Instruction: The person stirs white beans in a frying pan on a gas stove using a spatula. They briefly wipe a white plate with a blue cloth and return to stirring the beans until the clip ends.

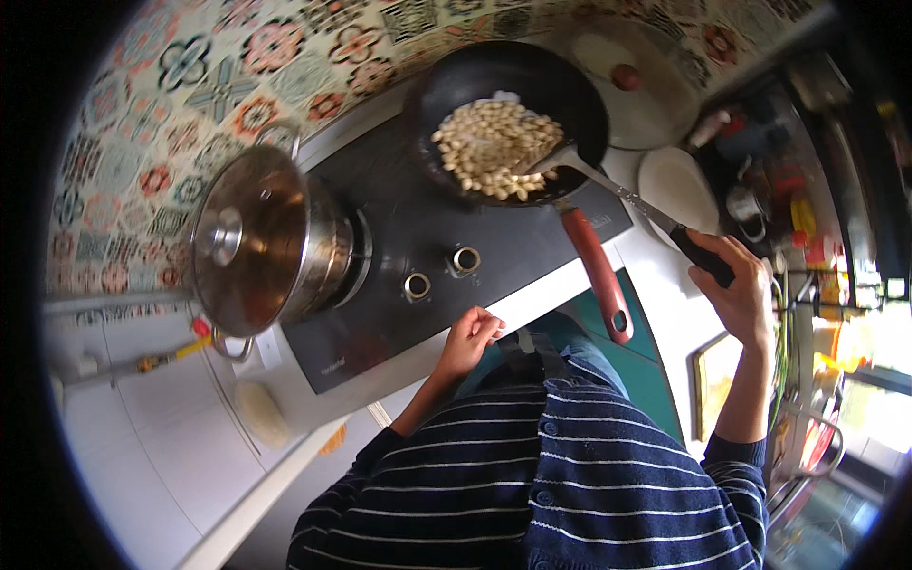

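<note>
My right hand (pixel 737 285) grips the black handle of a metal spatula (pixel 620 191). The spatula's blade rests among pale nuts or beans (pixel 491 146), which look like shelled peanuts, inside a dark wok (pixel 456 78). The wok sits on the right side of a black two-burner cooktop (pixel 399 214), its red handle (pixel 591 263) pointing towards me. My left hand (pixel 472 338) is loosely curled at the cooktop's front edge, and nothing can be seen in it. Two control knobs (pixel 467 259) lie between that hand and the wok.
On the left burner stands a steel pot (pixel 324 249) with a glass lid (pixel 249 249). Another glass lid (pixel 641 92) leans behind the wok, near a white plate (pixel 677 189). A framed board (pixel 716 385) lies on the right counter; shelves with kitchen goods line the right. Patterned tiles back the cooktop.
</note>
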`<state>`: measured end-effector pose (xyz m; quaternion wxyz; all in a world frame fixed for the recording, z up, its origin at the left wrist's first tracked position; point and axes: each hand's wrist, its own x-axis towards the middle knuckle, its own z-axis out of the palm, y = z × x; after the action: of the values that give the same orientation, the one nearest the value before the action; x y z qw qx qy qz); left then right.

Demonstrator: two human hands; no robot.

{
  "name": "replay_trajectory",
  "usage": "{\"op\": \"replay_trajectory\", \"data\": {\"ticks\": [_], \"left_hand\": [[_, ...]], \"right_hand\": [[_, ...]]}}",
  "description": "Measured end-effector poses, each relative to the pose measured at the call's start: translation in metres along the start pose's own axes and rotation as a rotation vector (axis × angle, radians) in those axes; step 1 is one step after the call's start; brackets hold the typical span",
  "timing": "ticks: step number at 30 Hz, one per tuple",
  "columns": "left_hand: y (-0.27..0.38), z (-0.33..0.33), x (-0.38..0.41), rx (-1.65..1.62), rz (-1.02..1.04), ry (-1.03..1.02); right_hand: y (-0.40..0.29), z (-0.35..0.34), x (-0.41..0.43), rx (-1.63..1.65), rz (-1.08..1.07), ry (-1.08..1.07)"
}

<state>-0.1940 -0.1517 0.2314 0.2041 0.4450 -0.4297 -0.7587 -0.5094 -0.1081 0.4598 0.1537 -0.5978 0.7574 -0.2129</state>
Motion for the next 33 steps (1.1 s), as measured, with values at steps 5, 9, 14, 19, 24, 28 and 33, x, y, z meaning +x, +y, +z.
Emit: {"op": "replay_trajectory", "data": {"ticks": [5, 9, 14, 19, 24, 28, 33], "left_hand": [[0.010, 0.014, -0.008, 0.144, -0.069, 0.020], [0.002, 0.008, 0.003, 0.202, -0.061, -0.028], [0.001, 0.020, 0.004, 0.304, -0.104, 0.010], [-0.034, 0.034, 0.011, 0.326, -0.148, 0.016], [-0.115, -0.017, 0.022, 0.304, -0.155, -0.019], [-0.120, -0.007, 0.010, 0.544, -0.144, 0.010], [-0.063, 0.107, -0.020, 0.602, -0.242, 0.141]], "right_hand": [[-0.008, 0.027, 0.000, -0.093, 0.126, -0.088], [0.011, 0.093, 0.027, -0.009, -0.024, 0.130], [0.046, 0.107, 0.008, 0.232, 0.009, 0.185], [0.194, 0.073, -0.069, 0.315, 0.260, 0.503], [0.421, 0.019, -0.215, 0.239, 0.664, 0.894], [0.522, -0.014, -0.280, -0.056, 0.958, 0.880], [0.570, -0.022, -0.264, -0.176, 1.014, 0.786]]}}
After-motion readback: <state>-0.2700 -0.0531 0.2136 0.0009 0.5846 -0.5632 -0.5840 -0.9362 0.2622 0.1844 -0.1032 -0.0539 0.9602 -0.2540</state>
